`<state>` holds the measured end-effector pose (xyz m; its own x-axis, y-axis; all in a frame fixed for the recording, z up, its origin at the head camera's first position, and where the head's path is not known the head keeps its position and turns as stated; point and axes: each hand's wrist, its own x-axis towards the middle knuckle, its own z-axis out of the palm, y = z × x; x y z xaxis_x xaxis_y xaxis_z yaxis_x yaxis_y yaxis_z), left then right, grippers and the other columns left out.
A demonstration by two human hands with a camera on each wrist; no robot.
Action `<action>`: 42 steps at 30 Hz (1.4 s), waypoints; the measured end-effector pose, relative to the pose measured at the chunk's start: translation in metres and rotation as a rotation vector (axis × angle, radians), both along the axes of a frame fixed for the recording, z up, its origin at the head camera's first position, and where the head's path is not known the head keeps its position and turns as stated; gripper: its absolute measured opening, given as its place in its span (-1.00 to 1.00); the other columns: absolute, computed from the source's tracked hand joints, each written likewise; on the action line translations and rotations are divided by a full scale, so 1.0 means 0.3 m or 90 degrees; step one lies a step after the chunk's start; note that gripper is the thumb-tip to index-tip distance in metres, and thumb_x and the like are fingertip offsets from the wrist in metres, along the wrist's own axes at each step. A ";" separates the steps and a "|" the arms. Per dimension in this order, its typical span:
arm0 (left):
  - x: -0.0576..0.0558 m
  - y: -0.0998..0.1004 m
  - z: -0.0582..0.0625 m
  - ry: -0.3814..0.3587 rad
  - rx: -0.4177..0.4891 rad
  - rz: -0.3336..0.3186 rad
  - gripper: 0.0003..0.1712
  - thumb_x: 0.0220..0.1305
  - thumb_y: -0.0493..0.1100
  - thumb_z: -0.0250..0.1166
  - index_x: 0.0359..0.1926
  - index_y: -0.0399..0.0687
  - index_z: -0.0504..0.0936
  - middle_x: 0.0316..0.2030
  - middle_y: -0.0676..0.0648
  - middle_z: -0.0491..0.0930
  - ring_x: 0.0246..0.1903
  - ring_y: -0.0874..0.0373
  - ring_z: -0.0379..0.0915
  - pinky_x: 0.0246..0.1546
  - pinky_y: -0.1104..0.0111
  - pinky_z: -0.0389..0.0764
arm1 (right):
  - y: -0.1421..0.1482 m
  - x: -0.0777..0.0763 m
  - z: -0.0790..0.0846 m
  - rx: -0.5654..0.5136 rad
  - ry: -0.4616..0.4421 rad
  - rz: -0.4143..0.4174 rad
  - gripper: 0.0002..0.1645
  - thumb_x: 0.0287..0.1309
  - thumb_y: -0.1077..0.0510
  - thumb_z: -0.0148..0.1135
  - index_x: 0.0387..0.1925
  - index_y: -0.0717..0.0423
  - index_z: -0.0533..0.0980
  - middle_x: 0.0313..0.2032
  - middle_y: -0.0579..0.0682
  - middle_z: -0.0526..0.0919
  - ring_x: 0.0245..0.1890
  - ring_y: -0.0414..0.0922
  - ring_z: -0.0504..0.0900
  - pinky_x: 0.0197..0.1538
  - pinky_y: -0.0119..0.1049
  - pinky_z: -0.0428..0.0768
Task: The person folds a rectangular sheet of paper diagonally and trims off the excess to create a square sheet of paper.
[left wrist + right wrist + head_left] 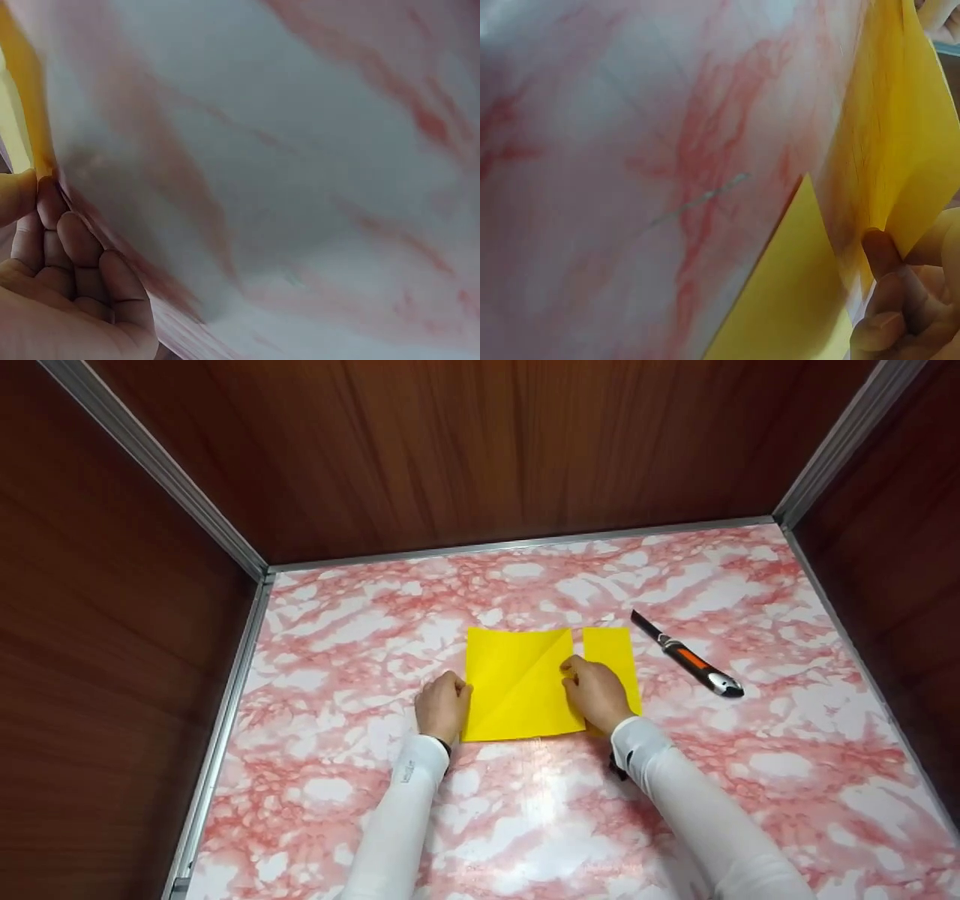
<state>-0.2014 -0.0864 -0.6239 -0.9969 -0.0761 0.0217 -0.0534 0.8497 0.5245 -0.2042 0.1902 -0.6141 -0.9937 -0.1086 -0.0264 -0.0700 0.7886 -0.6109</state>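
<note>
A roughly square sheet of yellow paper [517,682] with a diagonal crease lies before me in the head view. My left hand [441,706] pinches its left edge between thumb and index finger. On the opposite edge, the thumb and index finger of my right hand [598,696] pinch the paper; the right wrist view shows the sheet [907,127] bowed up off the table there. A narrower yellow paper strip [609,649] lies to the right, separated by a gap and partly covered by my right hand. Its pointed corner [799,247] shows beside my fingers in that wrist view.
A utility knife [694,661] with a black and orange handle lies right of the strip, its dark blade out. The tabletop [360,630] has a red and white marbled pattern. Brown wood panels [480,450] with metal edging enclose its back and sides.
</note>
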 end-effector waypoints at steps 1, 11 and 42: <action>0.000 0.000 -0.002 0.001 -0.008 0.000 -0.82 0.43 -0.05 0.33 -0.32 0.00 0.65 -0.46 0.05 0.60 -0.35 0.03 0.50 -0.13 0.10 0.47 | -0.004 -0.002 0.000 0.006 -0.003 0.008 -0.68 0.39 0.18 0.26 0.11 0.17 0.60 -0.06 0.15 0.73 -0.05 0.14 0.67 0.12 0.08 0.58; 0.004 0.002 -0.006 0.024 -0.070 -0.021 -0.82 0.44 -0.07 0.32 -0.32 0.00 0.61 -0.41 0.01 0.60 -0.33 -0.01 0.50 -0.18 0.10 0.46 | -0.029 -0.004 0.004 0.060 -0.042 0.033 -0.53 0.43 0.20 0.22 0.31 0.17 0.55 0.20 0.20 0.63 0.18 0.19 0.59 0.32 0.10 0.45; 0.053 0.061 0.000 -0.031 -0.189 -0.415 -0.39 0.63 0.07 -0.01 0.57 0.07 0.26 0.57 -0.03 0.11 0.58 -0.01 -0.12 0.53 0.10 -0.07 | -0.112 -0.010 -0.017 0.293 0.106 0.131 -0.42 0.47 0.37 0.04 0.42 0.00 0.46 0.26 0.31 0.42 0.14 0.30 0.39 0.22 0.12 0.47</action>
